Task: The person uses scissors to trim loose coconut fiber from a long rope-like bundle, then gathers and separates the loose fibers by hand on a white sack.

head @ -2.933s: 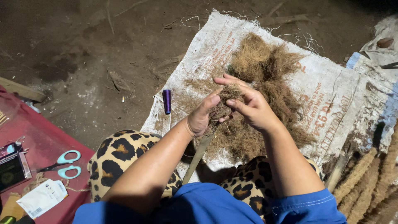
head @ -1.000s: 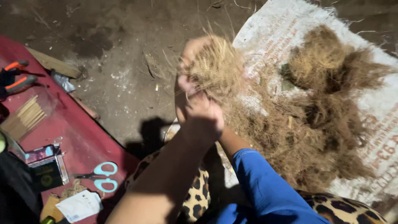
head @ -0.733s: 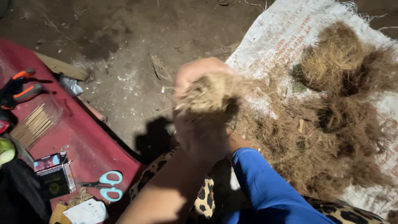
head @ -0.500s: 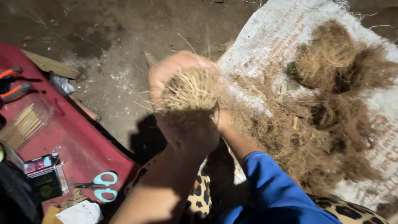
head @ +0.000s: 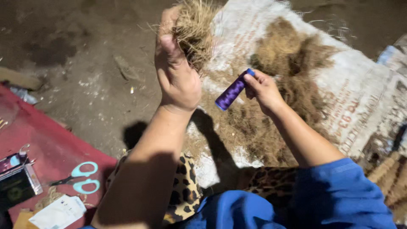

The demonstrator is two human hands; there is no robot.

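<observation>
Scissors (head: 80, 178) with pale blue handles are lying on the red mat (head: 46, 144) at far left. Left hand (head: 176, 72) is holding up a tuft of brown fibre (head: 193, 25), fingers closed around it. Right hand (head: 263, 87) is pinching a purple thread spool (head: 231, 91) by its end, above the fibre pile (head: 288, 80) lying on the white sack (head: 360, 93).

Bare forearms, no watch, bracelet or rings in view on the left hand (head: 176, 80) or right hand (head: 263, 89). Bright blue top with short sleeves (head: 339, 191), cuff hemmed and ending at the upper arm. Leopard-print garment (head: 182, 199) over the lap, tan with black-ringed brown spots, partly in shadow under the blue cloth.
</observation>
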